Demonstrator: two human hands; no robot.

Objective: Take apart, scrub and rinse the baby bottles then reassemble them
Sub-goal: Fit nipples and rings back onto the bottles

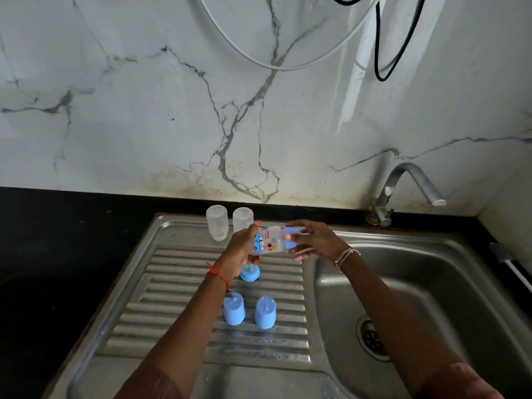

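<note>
The printed bottle lies level in the air above the drainboard. Its long axis runs left to right, with the neck pointing to your right, toward the sink basin. Your left grip is curled round its body. Your right grip closes fingers and thumb round the blue collar at the neck. On the ribs below sit a second collar and two blue caps. Two clear bottles stand inverted at the back.

Red wrist thread, silvery chain bracelet
</note>
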